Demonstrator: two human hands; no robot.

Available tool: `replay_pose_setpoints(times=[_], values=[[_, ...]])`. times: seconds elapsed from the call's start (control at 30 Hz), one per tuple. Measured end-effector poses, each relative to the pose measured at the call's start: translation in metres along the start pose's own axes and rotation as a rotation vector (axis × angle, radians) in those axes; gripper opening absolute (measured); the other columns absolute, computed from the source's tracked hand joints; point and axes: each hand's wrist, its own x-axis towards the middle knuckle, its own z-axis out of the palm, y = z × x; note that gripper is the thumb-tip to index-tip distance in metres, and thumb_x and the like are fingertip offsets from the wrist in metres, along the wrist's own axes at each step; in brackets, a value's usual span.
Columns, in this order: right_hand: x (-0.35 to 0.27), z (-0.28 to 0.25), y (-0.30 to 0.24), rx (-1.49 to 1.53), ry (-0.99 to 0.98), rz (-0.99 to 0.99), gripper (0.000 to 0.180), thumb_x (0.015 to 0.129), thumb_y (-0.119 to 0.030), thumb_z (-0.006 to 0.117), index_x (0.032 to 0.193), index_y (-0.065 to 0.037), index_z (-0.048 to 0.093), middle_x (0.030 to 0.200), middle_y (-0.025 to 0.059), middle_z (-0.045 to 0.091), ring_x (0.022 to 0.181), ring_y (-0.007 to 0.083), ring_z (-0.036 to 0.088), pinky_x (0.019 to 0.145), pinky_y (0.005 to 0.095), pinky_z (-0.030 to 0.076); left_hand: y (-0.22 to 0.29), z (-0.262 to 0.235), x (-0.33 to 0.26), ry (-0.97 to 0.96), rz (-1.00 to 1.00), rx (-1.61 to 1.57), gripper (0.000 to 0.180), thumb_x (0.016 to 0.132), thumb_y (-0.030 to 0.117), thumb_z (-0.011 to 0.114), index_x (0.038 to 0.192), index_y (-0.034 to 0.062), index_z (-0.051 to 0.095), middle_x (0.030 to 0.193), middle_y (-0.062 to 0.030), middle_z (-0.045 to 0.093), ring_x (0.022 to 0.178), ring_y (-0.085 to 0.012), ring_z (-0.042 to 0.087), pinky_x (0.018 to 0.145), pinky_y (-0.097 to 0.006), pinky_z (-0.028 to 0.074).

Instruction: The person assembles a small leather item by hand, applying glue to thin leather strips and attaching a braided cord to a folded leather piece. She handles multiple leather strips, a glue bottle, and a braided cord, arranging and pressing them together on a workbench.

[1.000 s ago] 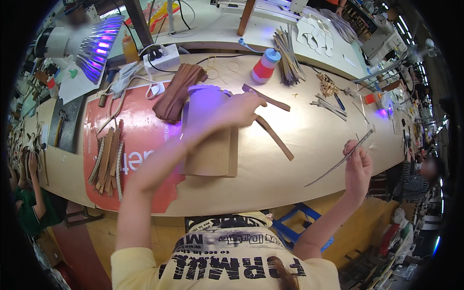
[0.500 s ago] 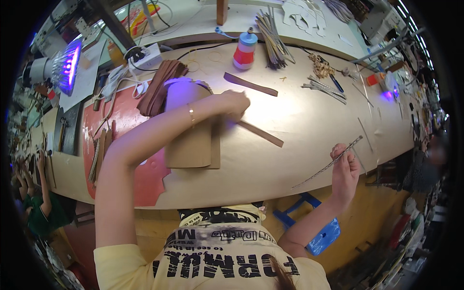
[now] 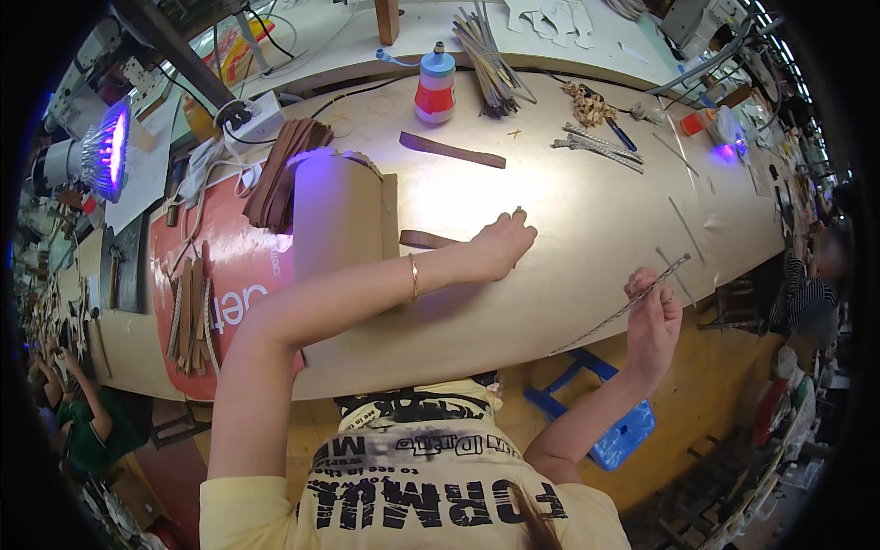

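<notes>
My right hand [image 3: 654,321] is raised at the table's near right edge, fingers closed around a thin braided strip [image 3: 605,323] in dark and pale tones. The strip slants from low left to upper right. Over the middle of the table is my left hand [image 3: 504,246], its fingers curled together; whatever they may hold is hidden. Beside it, one brown strip [image 3: 426,239] runs partly out of sight behind the hand. Farther back lies another brown strip [image 3: 452,150]. A rolled tan sheet [image 3: 335,206] with a scalloped top edge sits left of my left hand.
A brown strip bundle [image 3: 286,174] and red sheet [image 3: 229,238] lie left. At the back are a bottle [image 3: 435,87] and thin strips [image 3: 492,69]. Pale braided pieces [image 3: 600,149] lie back right. A lit lamp [image 3: 105,151] hangs left; a blue stool [image 3: 623,435] stands below.
My left hand has moved right and nearer, away from the rolled sheet, and now covers part of the nearer brown strip. The right hand still holds the braided strip. The view has shifted slightly.
</notes>
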Motion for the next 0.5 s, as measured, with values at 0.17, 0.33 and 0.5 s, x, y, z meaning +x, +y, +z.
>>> replay_pose_setpoints(times=[0.17,0.33,0.5], values=[[-0.007,-0.001,0.002,0.033,0.015,0.022,0.012,0.096,-0.007,0.055,0.093,0.001,0.063,0.105,0.0097,0.056,0.098,0.0165,0.048,0.091,0.0315,0.036,0.008,0.007,-0.010,0.028,-0.061,0.024,0.017,0.079,-0.007,0.055,0.096,-0.0081,0.051,0.109,-0.0300,0.048,0.093,-0.0417,0.058,0.081,-0.045,0.050],[-0.017,-0.004,-0.001,0.038,0.042,-0.008,0.013,0.096,-0.006,0.054,0.097,0.002,0.064,0.106,0.0092,0.056,0.096,0.0156,0.048,0.090,0.0309,0.038,0.000,0.006,-0.014,0.032,0.009,-0.008,0.013,0.080,-0.007,0.053,0.093,-0.0047,0.054,0.105,-0.0256,0.052,0.093,-0.0402,0.058,0.080,-0.046,0.049],[-0.028,-0.014,-0.003,0.040,0.052,-0.021,0.013,0.096,-0.004,0.053,0.098,0.003,0.064,0.106,0.0087,0.056,0.095,0.0154,0.048,0.089,0.0304,0.038,0.002,0.006,-0.012,0.026,-0.101,-0.040,0.017,0.077,-0.007,0.055,0.094,-0.0014,0.056,0.098,-0.0211,0.059,0.094,-0.0392,0.059,0.078,-0.046,0.048]])
